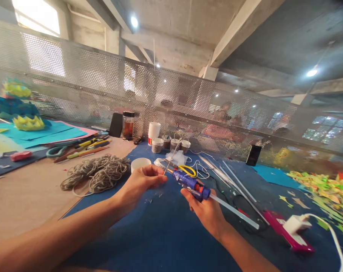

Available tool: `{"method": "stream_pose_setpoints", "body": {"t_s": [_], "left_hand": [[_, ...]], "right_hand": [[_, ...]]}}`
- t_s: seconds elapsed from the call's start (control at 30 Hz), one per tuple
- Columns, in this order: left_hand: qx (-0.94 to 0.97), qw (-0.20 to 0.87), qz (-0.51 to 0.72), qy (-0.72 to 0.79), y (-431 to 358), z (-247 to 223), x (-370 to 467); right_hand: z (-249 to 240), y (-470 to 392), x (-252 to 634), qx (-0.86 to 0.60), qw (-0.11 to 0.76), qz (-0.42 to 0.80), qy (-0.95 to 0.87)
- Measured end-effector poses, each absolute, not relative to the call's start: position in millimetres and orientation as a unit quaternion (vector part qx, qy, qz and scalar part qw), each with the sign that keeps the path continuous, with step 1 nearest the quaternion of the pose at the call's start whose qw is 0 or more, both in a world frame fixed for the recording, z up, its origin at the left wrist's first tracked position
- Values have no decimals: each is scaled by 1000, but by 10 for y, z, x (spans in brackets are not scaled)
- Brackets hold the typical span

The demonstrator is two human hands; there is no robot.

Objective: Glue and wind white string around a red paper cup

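Note:
My right hand point(207, 209) is wrapped round a blue hot glue gun point(188, 182), and a long translucent glue stick point(235, 211) juts from its back end. The gun's nozzle points left, close to the fingertips of my left hand point(144, 183). Those fingers pinch a thin wire-like stick point(170, 160) that slants up and away; whether the nozzle touches it, I cannot tell. Just behind my left hand stands a white cup or roll point(140, 163), partly covered by it. Yellow-handled scissors point(187, 170) lie beyond the gun.
Left of my hands lies a heap of grey cord point(99, 173). Small cups point(157, 145) stand at the back. To the right are thin rods point(217, 172), a magenta power strip point(287, 230) with a white plug, a phone point(253, 155) and paper scraps point(327, 189). A perforated screen point(103, 83) runs behind.

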State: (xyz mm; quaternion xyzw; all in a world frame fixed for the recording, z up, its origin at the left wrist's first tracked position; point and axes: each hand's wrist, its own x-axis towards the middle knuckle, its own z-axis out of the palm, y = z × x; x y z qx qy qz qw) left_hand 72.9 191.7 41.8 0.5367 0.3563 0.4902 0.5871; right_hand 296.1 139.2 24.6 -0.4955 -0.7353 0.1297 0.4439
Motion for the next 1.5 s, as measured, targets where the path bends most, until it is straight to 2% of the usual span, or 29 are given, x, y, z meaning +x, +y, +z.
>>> {"method": "stream_pose_setpoints", "body": {"t_s": [0.23,0.67,0.87,1.17,1.5], "left_hand": [[544,564,498,371,1919,445,733],[546,593,484,340,1902,415,741],[536,618,464,339,1901,414,735],[473,683,461,311,1923,442,723],[544,603,473,342,1914,394,721]], "right_hand": [[205,1410,2984,-489,460,115,-732],[269,1376,2960,-490,455,155,-727],[257,1405,2981,-502,475,113,-714],[248,1422,2956,-507,488,111,-702],[255,1399,2957,-497,468,111,-722]]}}
